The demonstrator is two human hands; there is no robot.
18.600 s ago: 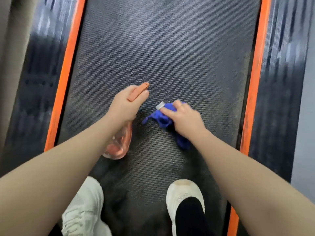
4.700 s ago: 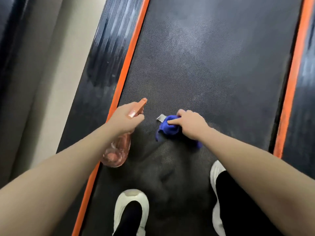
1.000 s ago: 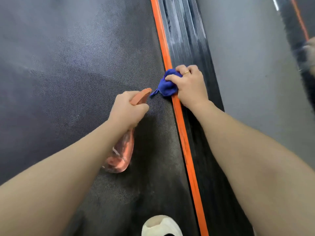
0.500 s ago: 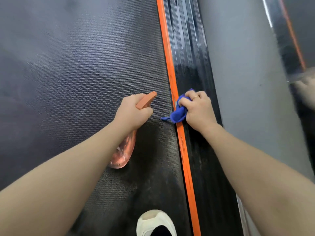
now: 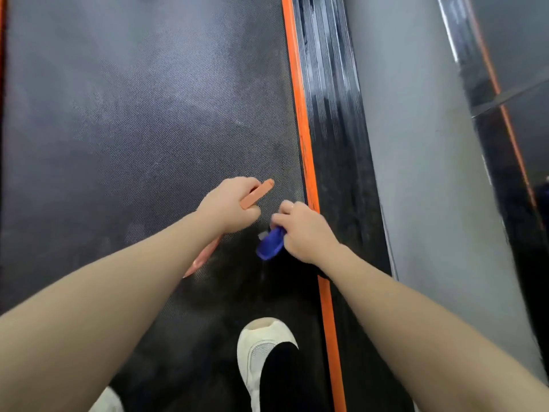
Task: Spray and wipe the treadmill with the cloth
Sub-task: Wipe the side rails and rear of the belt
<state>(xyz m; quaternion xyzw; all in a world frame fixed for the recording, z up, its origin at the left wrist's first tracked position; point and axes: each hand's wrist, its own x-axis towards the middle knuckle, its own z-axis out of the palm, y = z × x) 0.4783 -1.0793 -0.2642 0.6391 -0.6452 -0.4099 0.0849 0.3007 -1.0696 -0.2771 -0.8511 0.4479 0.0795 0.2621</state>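
At frame centre, the right hand (image 5: 306,230), clenching the bunched blue cloth (image 5: 271,244), has slid back down the orange edge strip (image 5: 303,144) onto the black textured treadmill belt (image 5: 148,114); that stretch looks wiped. The left hand (image 5: 228,206) grips the translucent orange spray bottle (image 5: 255,193).

Looks like a gym. I'm standing on a treadmill belt (image 5: 142,120), textured black, orange trim strip (image 5: 301,138) and ribbed black side rail (image 5: 332,120) on my right. Grey floor (image 5: 421,179) beyond it, then a second machine's orange-trimmed edge (image 5: 505,120).
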